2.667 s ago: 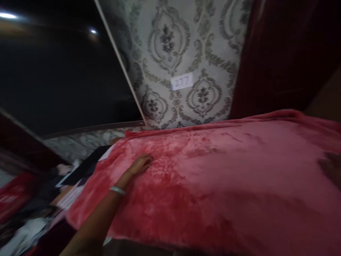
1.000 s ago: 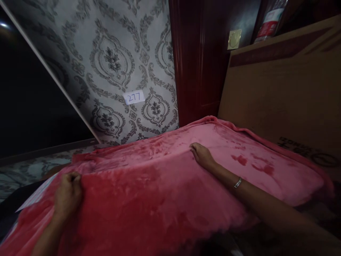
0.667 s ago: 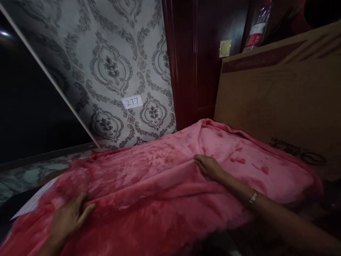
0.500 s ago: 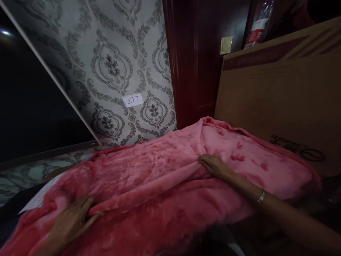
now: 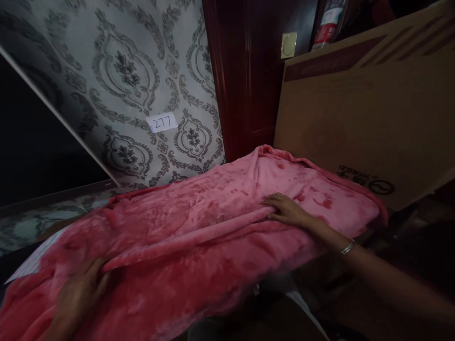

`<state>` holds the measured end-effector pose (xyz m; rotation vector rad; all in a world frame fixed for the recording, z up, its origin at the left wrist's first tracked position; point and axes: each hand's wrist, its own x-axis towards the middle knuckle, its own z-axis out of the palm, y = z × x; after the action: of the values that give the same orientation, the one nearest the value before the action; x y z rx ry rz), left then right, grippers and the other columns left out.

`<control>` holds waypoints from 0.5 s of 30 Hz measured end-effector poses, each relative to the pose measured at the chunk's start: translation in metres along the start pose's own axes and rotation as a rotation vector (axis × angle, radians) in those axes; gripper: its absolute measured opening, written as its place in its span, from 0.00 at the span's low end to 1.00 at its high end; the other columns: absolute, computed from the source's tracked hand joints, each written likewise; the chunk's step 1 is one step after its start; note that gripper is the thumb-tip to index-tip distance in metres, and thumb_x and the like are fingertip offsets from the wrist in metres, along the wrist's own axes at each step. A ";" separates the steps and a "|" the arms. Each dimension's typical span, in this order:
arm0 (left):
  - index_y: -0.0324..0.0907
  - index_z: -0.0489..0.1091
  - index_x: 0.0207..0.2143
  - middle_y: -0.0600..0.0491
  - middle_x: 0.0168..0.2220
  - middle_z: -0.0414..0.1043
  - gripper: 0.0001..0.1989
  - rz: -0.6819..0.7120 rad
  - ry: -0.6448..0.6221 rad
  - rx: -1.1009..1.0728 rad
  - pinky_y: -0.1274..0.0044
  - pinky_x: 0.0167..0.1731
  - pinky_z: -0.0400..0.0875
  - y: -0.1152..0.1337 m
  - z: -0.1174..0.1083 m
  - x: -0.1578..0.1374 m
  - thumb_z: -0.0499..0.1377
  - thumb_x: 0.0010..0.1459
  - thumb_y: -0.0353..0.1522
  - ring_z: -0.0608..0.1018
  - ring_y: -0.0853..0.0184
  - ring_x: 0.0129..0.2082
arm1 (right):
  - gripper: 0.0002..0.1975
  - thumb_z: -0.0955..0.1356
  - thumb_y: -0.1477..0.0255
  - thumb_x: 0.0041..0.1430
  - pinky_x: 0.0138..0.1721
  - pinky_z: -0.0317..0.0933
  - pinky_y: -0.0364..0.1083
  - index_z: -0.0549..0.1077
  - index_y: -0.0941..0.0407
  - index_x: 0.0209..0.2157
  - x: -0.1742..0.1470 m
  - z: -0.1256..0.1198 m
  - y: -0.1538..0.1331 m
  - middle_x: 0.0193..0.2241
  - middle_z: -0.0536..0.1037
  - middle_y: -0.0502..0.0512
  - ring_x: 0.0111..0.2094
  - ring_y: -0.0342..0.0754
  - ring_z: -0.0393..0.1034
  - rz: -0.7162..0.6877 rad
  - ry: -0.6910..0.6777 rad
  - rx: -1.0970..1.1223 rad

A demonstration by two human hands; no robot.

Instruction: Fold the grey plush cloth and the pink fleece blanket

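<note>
A fluffy pink blanket [image 5: 220, 199] with darker red patches spreads across the middle of the view, its near part hanging towards me. A rolled or folded ridge of it runs slantwise between my two hands. At the lower left, my left hand [image 5: 80, 291] is closed around the near-left end of that ridge. Farther off and to the right, my right hand [image 5: 286, 209] grips the other end, fingers bent over the fold. A silvery bracelet [image 5: 348, 246] circles my right wrist.
Behind the blanket rise a patterned wall with a paper label [image 5: 162, 122] reading 277 and a dark red door frame [image 5: 245, 80]. A large cardboard box [image 5: 362, 104] stands at the right, a bottle [image 5: 329, 23] behind its top edge. A dark panel [image 5: 31, 137] fills the left.
The view has shifted, so the wall and box sit further left and higher. Both hands keep hold of the fold, which looks straighter between them; the right fingers have spread slightly.
</note>
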<state>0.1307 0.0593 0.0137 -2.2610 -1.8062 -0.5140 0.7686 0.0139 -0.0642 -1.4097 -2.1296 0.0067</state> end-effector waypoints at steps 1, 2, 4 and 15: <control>0.48 0.69 0.32 0.44 0.37 0.79 0.14 -0.005 0.009 -0.011 0.60 0.41 0.76 -0.001 0.001 -0.001 0.49 0.51 0.44 0.80 0.50 0.39 | 0.24 0.67 0.56 0.64 0.55 0.64 0.58 0.75 0.56 0.56 0.001 0.002 0.000 0.52 0.76 0.64 0.53 0.58 0.68 0.013 0.002 0.004; 0.48 0.68 0.32 0.44 0.37 0.78 0.14 -0.004 0.015 -0.019 0.60 0.42 0.75 -0.003 0.002 -0.002 0.49 0.52 0.44 0.80 0.50 0.39 | 0.24 0.67 0.57 0.65 0.56 0.63 0.58 0.75 0.55 0.56 0.003 0.005 0.000 0.53 0.75 0.64 0.54 0.58 0.68 0.032 0.009 0.008; 0.48 0.68 0.33 0.44 0.38 0.78 0.14 0.006 0.018 -0.025 0.61 0.43 0.74 -0.007 0.002 -0.004 0.49 0.51 0.44 0.79 0.50 0.40 | 0.21 0.66 0.61 0.66 0.56 0.63 0.59 0.75 0.55 0.56 0.008 0.010 0.001 0.53 0.76 0.63 0.54 0.58 0.68 0.073 0.020 0.007; 0.46 0.69 0.33 0.44 0.35 0.80 0.16 -0.023 0.036 0.039 0.67 0.38 0.72 -0.016 -0.002 -0.022 0.49 0.54 0.45 0.80 0.55 0.36 | 0.12 0.65 0.74 0.61 0.49 0.66 0.55 0.79 0.57 0.43 0.007 0.024 0.008 0.42 0.78 0.63 0.46 0.55 0.71 0.050 0.044 0.001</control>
<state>0.1111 0.0429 0.0060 -2.1940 -1.8114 -0.5157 0.7618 0.0309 -0.0836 -1.4494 -2.0580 -0.0031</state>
